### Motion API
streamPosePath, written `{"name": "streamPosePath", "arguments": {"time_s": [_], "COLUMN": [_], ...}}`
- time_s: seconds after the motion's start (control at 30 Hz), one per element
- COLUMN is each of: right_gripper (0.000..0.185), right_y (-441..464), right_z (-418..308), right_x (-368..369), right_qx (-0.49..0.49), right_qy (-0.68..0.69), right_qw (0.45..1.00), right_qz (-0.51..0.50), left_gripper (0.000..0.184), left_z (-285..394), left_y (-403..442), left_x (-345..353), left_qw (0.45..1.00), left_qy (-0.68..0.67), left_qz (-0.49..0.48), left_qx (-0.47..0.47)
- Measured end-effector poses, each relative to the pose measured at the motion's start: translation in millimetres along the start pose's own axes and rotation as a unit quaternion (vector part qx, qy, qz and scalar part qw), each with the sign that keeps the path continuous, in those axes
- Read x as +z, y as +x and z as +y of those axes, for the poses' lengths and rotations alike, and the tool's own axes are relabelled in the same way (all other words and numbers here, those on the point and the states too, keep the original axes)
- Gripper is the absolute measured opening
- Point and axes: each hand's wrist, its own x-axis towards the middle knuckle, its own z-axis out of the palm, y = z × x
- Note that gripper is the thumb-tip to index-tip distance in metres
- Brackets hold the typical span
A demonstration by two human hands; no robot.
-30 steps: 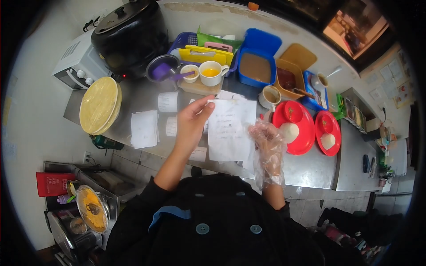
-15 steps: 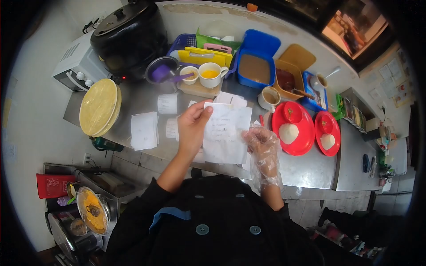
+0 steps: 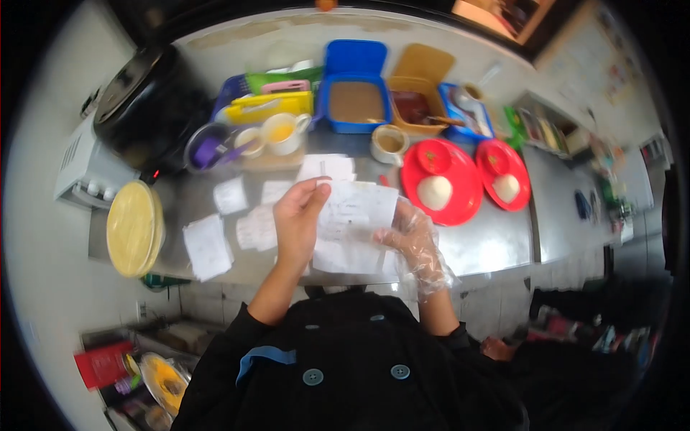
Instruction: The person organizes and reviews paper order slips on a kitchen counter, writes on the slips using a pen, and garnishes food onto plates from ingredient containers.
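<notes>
My bare left hand pinches a white paper slip by its upper left corner, thumb in front. Handwritten lines run across the slip, too blurred to read. A clear plastic glove covers my right hand, which is at the slip's right edge. Its thumb lies across the front of the paper, and its fingers are partly hidden. Behind and beneath the slip, more papers lie on the steel counter. To the left is a stack of white slips.
Two red plates with rice mounds and red bowls stand at right. Along the back are a blue tub, a brown tub, mugs and a black cooker. Yellow plates are stacked at left.
The view has turned and shifted, moving the counter items leftward. The slip now tilts back and looks shorter. My right thumb has moved inward over the slip's front.
</notes>
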Motion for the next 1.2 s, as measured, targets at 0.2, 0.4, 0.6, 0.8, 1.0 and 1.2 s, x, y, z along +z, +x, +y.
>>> {"name": "streamPosePath", "arguments": {"time_s": [0.2, 0.4, 0.6, 0.8, 1.0, 1.2], "right_gripper": [0.024, 0.020, 0.029, 0.028, 0.025, 0.024], "right_y": [-42, -87, -105, -115, -113, -100], "right_z": [-17, -4, 20, 37, 34, 51], "right_x": [-73, -198, -286, -336, -358, -375], "right_qx": [0.012, -0.061, -0.037, 0.022, 0.028, 0.040], "right_qy": [-0.057, -0.094, -0.123, -0.004, 0.130, 0.121], "right_qw": [0.954, 0.825, 0.772, 0.788, 0.792, 0.809], "right_qz": [0.293, 0.554, 0.622, 0.616, 0.595, 0.574], "left_gripper": [0.020, 0.020, 0.026, 0.032, 0.035, 0.026], "left_z": [-45, -127, -271, -347, -346, -348], "left_y": [19, 92, 203, 240, 253, 219], "left_x": [128, 321, 506, 596, 615, 594], "left_qw": [0.970, 0.933, 0.882, 0.886, 0.912, 0.977], "left_qy": [0.068, 0.042, 0.344, 0.438, 0.345, 0.114], "left_qz": [-0.234, -0.351, -0.317, -0.123, -0.019, -0.076], "left_qx": [-0.020, -0.072, 0.060, -0.089, -0.222, -0.163]}}
